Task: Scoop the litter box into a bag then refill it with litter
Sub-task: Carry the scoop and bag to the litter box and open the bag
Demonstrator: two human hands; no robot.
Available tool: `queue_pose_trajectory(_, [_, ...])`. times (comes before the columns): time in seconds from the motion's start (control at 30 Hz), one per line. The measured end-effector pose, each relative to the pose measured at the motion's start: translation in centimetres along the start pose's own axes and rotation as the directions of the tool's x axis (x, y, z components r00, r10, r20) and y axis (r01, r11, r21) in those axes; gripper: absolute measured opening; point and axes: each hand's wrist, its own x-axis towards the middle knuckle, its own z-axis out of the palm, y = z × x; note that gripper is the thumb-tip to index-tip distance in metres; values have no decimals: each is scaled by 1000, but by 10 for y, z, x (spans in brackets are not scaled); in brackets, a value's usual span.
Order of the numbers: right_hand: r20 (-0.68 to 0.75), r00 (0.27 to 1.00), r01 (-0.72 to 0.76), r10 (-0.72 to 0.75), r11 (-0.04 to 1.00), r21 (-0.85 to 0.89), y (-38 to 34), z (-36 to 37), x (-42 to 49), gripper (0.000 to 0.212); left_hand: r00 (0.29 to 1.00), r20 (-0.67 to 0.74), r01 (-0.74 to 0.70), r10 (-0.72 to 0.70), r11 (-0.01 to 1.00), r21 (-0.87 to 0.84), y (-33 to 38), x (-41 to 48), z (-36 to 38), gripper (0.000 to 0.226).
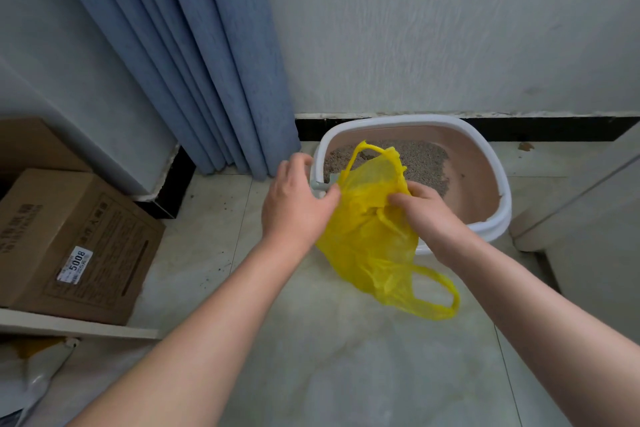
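Note:
A thin yellow plastic bag (pixel 372 239) hangs between my hands, just in front of the litter box. My left hand (pixel 298 198) pinches the bag's left edge. My right hand (pixel 426 215) grips its right side. One bag handle sticks up over the box and the other droops at the lower right. The litter box (pixel 485 180) has a white rim and pink inside, and stands on the floor against the wall. Grey litter (pixel 422 158) covers part of its bottom. A grey scoop handle (pixel 320 185) shows at the box's left rim, next to my left hand.
Blue curtains (pixel 207 62) hang at the left of the box. Cardboard boxes (pixel 69 243) stand on a low shelf at the far left. A pale panel edge (pixel 581 204) runs along the right. Dark crumbs are scattered on the tiled floor (pixel 311 340).

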Motion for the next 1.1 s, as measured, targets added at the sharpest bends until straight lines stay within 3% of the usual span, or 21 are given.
queue_pose_trajectory(0.07, [31,1000,-2,1,1000,15,-3,0,-3,22,973,197,115,-124,992,57,-5,4,1,77])
queue_pose_trajectory(0.1, [47,999,-1,0,1000,21,-5,0,-4,22,941,293,160,-172,985,64,-7,4,2,79])
queue_pose_trajectory(0.17, [62,998,8,-10,1000,30,-9,2,-7,20,892,413,202,-186,979,5,-10,1,6,54])
queue_pose_trajectory(0.27, [80,996,33,-34,999,17,-11,4,-9,14,929,356,124,-103,992,-38,-13,-1,9,10])
queue_pose_trajectory(0.33, [103,994,51,-44,997,-63,-11,3,-11,14,962,254,119,-99,991,-64,-13,1,7,6])
queue_pose_trajectory(0.4, [101,994,64,-42,972,-225,-9,2,-10,22,970,171,204,-173,962,-182,-13,4,2,9])
queue_pose_trajectory(0.5, [68,997,68,-41,883,-464,1,4,-5,43,929,152,371,-339,849,-376,-17,12,-4,14])
queue_pose_trajectory(0.57, [47,998,63,-44,817,-573,7,5,-2,48,880,177,463,-440,715,-523,-22,18,-9,20])
queue_pose_trajectory(0.7, [25,999,41,-33,713,-700,13,4,2,28,788,256,548,-560,448,-707,-27,27,-16,25])
queue_pose_trajectory(0.77, [7,998,45,-58,696,-716,14,5,3,29,761,344,593,-550,374,-713,-25,27,-16,22])
queue_pose_trajectory(0.8, [-1,997,50,-73,695,-717,14,5,3,30,752,378,621,-540,389,-681,-24,26,-15,23])
queue_pose_trajectory(0.87, [-9,994,71,-109,705,-706,11,6,4,29,764,384,638,-518,524,-564,-26,21,-12,27])
queue_pose_trajectory(0.97, [-43,986,92,-164,731,-676,7,6,3,32,831,307,555,-463,724,-410,-25,16,-13,48])
queue_pose_trajectory(1.03, [-56,977,112,-204,725,-679,5,5,2,32,853,278,519,-442,774,-362,-25,16,-14,71])
queue_pose_trajectory(1.1, [-33,970,152,-242,704,-694,6,5,2,31,857,259,513,-445,775,-368,-27,19,-14,80])
